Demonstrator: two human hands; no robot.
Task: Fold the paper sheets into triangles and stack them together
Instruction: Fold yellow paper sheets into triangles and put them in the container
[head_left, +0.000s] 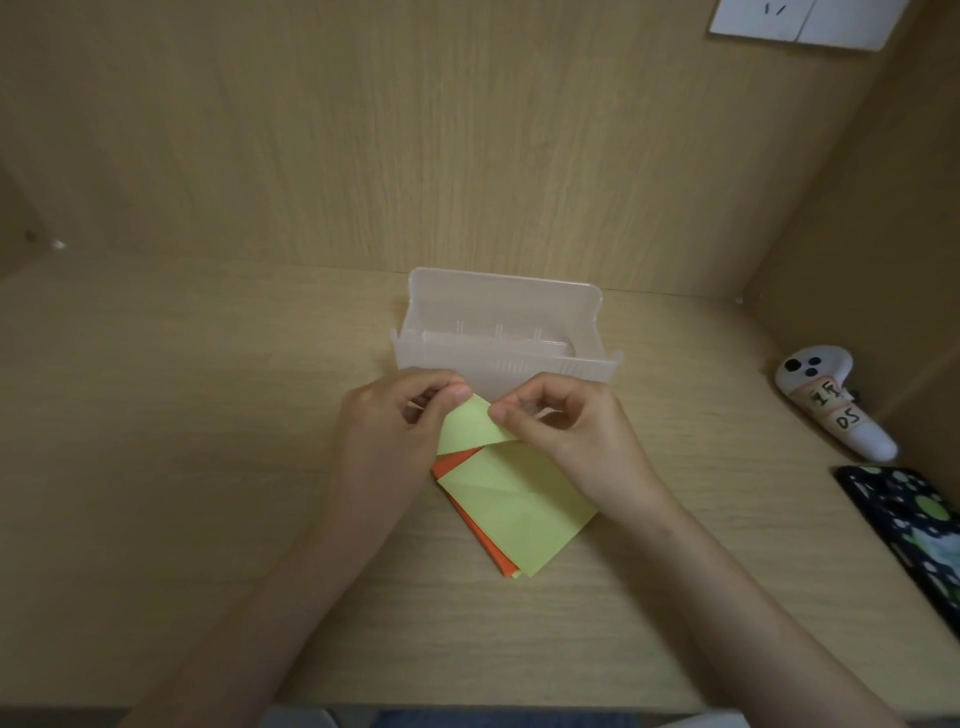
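Observation:
A small folded piece of yellow-green paper (470, 427) is held just above the desk between both hands. My left hand (392, 441) pinches its upper left corner, and my right hand (566, 431) pinches its right edge. Below it lies a pile of paper sheets: a creased yellow-green sheet (514, 514) on top, with an orange sheet (451, 461) showing at its left edge and underneath.
A translucent plastic box (498, 338) stands open just behind the hands. A white controller with labels (831, 402) and a dark patterned phone (909, 525) lie at the right edge of the wooden desk (182, 415). Wooden walls enclose the desk at the back and right.

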